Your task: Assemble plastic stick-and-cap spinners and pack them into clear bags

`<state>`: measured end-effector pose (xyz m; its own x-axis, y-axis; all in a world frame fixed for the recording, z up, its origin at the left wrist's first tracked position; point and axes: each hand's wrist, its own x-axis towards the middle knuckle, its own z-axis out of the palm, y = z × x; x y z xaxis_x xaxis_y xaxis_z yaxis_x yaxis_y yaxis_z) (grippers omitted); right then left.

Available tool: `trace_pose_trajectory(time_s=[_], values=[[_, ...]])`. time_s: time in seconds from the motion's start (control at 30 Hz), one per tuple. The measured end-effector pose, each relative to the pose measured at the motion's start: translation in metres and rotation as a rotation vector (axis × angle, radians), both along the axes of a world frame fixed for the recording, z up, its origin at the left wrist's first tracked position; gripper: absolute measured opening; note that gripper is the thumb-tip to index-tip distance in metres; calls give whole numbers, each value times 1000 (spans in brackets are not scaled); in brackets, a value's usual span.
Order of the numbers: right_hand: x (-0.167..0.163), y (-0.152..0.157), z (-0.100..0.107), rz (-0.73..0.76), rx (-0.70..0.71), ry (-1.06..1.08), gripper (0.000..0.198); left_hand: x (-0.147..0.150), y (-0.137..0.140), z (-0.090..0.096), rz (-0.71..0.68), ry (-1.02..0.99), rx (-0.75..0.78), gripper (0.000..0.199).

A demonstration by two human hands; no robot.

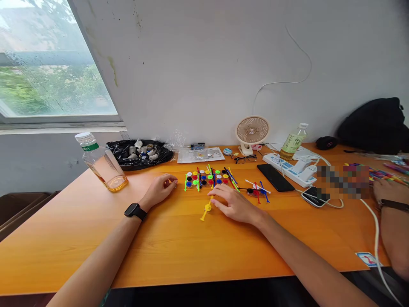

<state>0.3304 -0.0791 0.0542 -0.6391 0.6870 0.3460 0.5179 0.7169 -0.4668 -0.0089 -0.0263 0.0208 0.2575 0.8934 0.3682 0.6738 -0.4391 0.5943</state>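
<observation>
The right hand (234, 204) is laid flat on the surface (179, 243), fingers spread, fingertips touching a yellow stick (207, 209). The left hand (160, 190) is loosely curled, clamped on nothing that can be made out, just beside the coloured discs (207, 178). A bottle (101, 163) with a green label, its writing unreadable, lies tilted farther left.

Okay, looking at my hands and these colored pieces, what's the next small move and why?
Probably close the right hand on the yellow stick-and-disc piece: its fingertips already lie beside it, apart from the cluster of colored discs.
</observation>
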Motion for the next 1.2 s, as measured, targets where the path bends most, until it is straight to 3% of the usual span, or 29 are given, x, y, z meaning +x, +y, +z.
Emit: trace_pose_trajectory(time_s=[0.27, 0.4, 0.57, 0.7, 0.8, 0.97, 1.2], values=[[-1, -4, 3, 114, -51, 12, 34, 5, -1, -4, -88, -101, -1, 31], [-3, -6, 4, 153, -77, -15, 25, 7, -1, -7, -105, -70, 18, 28], [-2, -5, 2, 98, -141, -31, 8, 7, -2, -6, -77, -37, 39, 21], [2, -3, 1, 42, -220, -47, 19, 10, -6, 3, -78, -24, 106, 18], [8, 0, 3, 28, -206, -80, 21, 20, -14, 11, -124, -21, 125, 16], [19, 3, 11, -20, -201, -167, 7, 48, -35, 22, -252, -11, 115, 15], [30, 10, 14, -24, -336, -208, 6, 72, -52, 24, -387, 34, 63, 17]])
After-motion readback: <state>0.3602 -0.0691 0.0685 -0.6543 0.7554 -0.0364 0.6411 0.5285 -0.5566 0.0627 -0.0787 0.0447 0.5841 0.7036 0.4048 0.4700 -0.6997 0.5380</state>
